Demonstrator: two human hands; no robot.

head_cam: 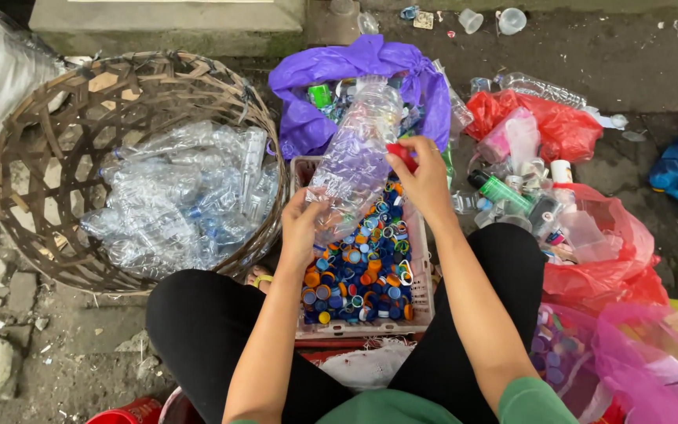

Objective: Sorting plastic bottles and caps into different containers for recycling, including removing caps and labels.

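Note:
My left hand (301, 225) grips the lower end of a clear, crumpled plastic bottle (357, 149) held over a pale crate (420, 259) filled with many coloured bottle caps (362, 271). Pinched in the fingers of my right hand (424, 179) is a red cap (402, 153) at the bottle's side. Both hands are above my knees in black trousers.
A woven basket (49, 133) full of clear plastic bottles (182, 196) stands to the left. A purple bag (370, 67) with bottles lies behind the crate. Red bags (614, 267) with mixed plastic items sit right, a pink bag (653, 361) lower right. The ground is rough stone.

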